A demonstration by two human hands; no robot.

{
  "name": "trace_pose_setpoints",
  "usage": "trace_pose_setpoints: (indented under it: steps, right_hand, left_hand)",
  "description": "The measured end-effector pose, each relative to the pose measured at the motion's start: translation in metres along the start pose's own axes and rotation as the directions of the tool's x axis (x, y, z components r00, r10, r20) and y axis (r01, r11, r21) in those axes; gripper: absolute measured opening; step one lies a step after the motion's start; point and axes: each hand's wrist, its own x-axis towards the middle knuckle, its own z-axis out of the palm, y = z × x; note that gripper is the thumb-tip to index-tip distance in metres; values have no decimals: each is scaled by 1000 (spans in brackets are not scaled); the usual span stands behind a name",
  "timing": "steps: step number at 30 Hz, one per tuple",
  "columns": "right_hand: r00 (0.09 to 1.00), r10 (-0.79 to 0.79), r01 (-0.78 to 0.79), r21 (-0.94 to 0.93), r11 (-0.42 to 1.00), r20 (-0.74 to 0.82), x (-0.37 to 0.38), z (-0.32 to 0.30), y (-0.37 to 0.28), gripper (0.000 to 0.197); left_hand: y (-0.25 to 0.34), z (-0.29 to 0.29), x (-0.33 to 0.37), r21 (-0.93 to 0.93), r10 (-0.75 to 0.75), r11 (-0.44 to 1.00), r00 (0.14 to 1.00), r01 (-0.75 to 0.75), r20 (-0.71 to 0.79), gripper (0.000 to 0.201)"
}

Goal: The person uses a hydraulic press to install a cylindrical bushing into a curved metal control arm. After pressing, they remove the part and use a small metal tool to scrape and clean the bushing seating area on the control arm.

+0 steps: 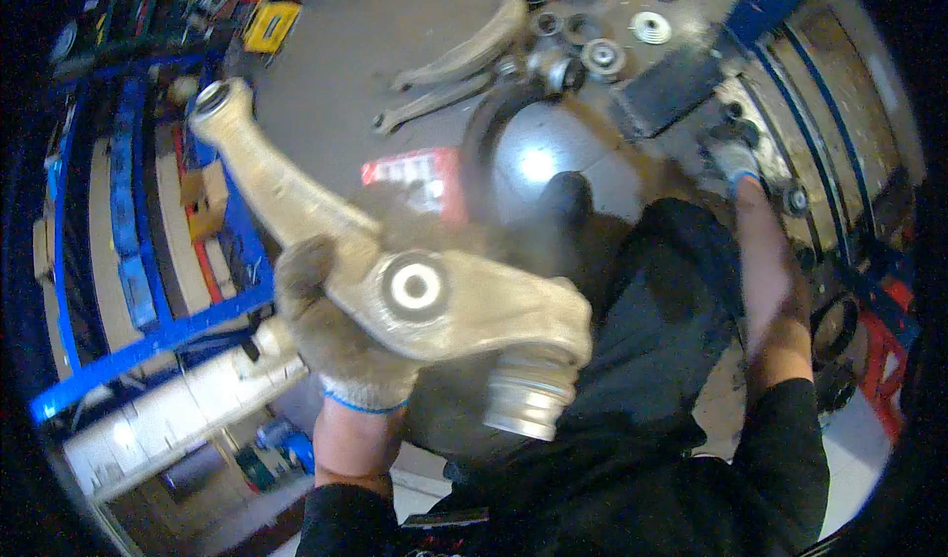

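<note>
My gloved left hand (341,325) is wrapped round a large, pale metal suspension control arm (474,305), held up in front of me. Its slim end, with a round eye, points to the far left. A round bushing (416,285) with a light metal centre sits in its middle, and a silvery ringed cylinder (533,394) hangs from its near right end. My right arm stretches away to the far right. There my gloved right hand (733,157) is beside small dark round parts on a ledge; its fingers are too blurred to make out.
More control arms (464,48) lie on the floor ahead, near bushings (603,56) and pale discs (652,28). A red and white box (420,180) lies behind the held arm. Blue shelving (148,355) stands left, a blue post (775,4) at the far right.
</note>
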Motion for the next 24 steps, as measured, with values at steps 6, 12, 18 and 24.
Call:
trace_pose_setpoints:
  steps: [6,12,18,24]
  right_hand:
    - [971,-210,216,47,975,-110,-79,-52,-4,51]
    - [923,-168,360,621,696,-347,-344,-139,-208,39]
    - [704,-710,710,-39,703,31,-432,-154,-300,42]
    - [586,-810,797,-169,580,-14,-443,-144,-309,51]
  left_hand:
    - [-14,-1,-2,-323,-188,918,970,228,151,43]
    - [-4,-3,0,-342,-173,905,954,251,244,49]
    - [-17,6,-5,-373,-112,895,934,243,338,48]
    - [-13,7,-19,-466,-95,836,913,289,396,44]
